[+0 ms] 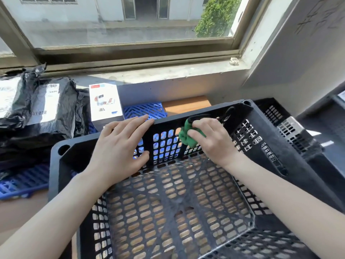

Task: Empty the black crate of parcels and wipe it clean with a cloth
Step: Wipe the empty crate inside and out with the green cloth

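Green cloth [186,136], bunched in the right hand [211,139]'s closed fingers, presses the empty black crate [175,199]'s far wall, seemingly below its handle slot, while the left hand [119,146]'s open fingers brace the rim; short overlapping strokes would suit.

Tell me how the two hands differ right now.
The left hand lies open and flat, fingers draped over the far rim of the black crate; the right hand is curled shut. The left hand holds nothing, while the right hand bunches a green cloth against the far wall near its handle slot. Both are bare and reach to the same far wall.
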`<state>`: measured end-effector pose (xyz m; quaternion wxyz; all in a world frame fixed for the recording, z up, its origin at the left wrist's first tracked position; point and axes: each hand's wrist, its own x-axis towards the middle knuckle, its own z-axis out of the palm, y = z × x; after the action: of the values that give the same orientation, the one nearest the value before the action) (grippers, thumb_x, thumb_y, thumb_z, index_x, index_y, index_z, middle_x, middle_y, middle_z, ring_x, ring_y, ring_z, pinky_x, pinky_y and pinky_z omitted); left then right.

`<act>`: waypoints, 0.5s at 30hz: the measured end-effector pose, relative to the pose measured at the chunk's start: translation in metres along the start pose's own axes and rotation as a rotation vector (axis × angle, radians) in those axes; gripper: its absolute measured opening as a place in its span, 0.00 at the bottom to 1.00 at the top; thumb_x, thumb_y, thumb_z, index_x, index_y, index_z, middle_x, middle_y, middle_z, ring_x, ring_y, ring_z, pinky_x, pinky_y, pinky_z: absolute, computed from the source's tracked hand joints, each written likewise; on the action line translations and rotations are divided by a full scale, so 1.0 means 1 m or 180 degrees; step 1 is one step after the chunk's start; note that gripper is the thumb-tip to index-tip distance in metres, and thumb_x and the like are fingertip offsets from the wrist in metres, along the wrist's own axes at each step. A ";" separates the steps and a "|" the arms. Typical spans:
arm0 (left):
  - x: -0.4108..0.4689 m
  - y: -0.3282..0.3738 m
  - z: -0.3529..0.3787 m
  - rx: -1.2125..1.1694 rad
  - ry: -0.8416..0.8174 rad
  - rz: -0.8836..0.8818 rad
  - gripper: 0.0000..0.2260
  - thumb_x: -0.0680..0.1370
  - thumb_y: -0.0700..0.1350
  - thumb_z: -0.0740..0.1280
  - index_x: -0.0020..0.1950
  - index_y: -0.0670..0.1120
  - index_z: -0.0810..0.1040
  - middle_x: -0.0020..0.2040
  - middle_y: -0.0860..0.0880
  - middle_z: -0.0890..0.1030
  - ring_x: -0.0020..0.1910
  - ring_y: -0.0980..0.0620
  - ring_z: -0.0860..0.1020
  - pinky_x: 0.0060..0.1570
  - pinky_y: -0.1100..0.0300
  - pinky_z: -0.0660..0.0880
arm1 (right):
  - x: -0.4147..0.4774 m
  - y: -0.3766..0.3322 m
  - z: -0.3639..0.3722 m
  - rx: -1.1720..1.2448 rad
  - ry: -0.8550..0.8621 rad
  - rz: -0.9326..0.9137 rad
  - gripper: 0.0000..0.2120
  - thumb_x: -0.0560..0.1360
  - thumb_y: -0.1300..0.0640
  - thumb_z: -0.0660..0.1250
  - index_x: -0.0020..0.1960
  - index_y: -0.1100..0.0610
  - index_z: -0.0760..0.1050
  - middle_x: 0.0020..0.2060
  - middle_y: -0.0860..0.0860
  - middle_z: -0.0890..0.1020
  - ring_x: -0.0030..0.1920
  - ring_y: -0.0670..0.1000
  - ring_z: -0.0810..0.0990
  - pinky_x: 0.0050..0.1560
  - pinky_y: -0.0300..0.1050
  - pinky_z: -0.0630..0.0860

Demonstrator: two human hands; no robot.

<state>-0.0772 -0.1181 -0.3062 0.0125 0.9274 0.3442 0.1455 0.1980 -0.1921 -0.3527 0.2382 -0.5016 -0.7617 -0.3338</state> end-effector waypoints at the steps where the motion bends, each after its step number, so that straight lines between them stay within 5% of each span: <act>1: 0.000 0.000 0.001 0.0004 0.0007 0.0004 0.32 0.72 0.56 0.61 0.76 0.53 0.63 0.74 0.56 0.68 0.69 0.52 0.70 0.66 0.52 0.62 | -0.007 -0.002 0.007 0.0034 -0.0071 -0.0027 0.08 0.78 0.68 0.63 0.45 0.62 0.80 0.48 0.57 0.76 0.45 0.58 0.77 0.47 0.52 0.77; 8: 0.001 -0.002 0.003 -0.0009 0.0081 0.0009 0.31 0.72 0.55 0.65 0.75 0.52 0.66 0.72 0.56 0.70 0.68 0.53 0.71 0.65 0.53 0.63 | -0.072 -0.012 0.060 0.0368 -0.1111 -0.0178 0.07 0.70 0.72 0.67 0.43 0.62 0.78 0.46 0.59 0.81 0.41 0.59 0.79 0.41 0.51 0.77; 15: 0.002 -0.002 0.004 -0.0001 0.0124 -0.0007 0.32 0.71 0.54 0.66 0.74 0.52 0.67 0.71 0.57 0.70 0.68 0.54 0.71 0.64 0.54 0.63 | -0.110 -0.024 0.098 0.0226 -0.1549 -0.0287 0.07 0.71 0.70 0.64 0.40 0.60 0.77 0.45 0.58 0.81 0.40 0.58 0.78 0.37 0.50 0.77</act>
<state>-0.0758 -0.1149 -0.3097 0.0061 0.9240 0.3455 0.1636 0.2155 -0.1921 -0.5009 0.0501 -0.5241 -0.8295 -0.1865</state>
